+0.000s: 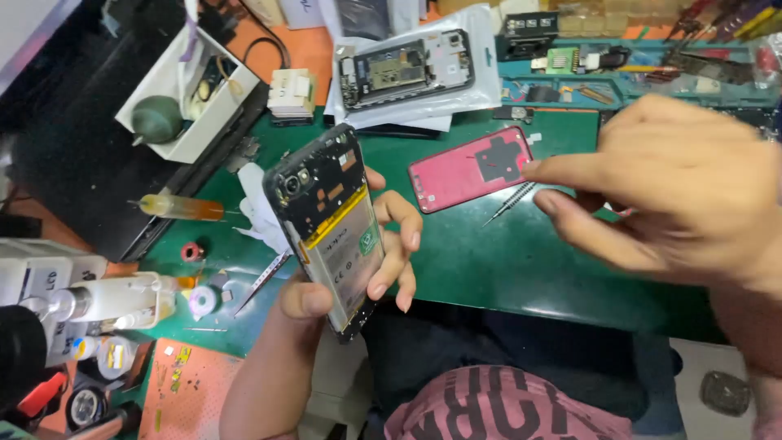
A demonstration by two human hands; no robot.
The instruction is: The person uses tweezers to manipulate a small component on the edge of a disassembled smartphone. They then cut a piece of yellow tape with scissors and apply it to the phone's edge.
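A cluttered repair bench: a dark green work mat (pixel 489 269) carries a red phone back cover (pixel 468 169) beside slim metal tweezers (pixel 509 202). Behind, a stripped phone frame (pixel 406 68) lies on a clear plastic bag. At left, an amber-filled syringe (pixel 181 208), a small red solder spool (pixel 192 251) and a white open box (pixel 213 114) holding a green rubber bulb (pixel 156 119).
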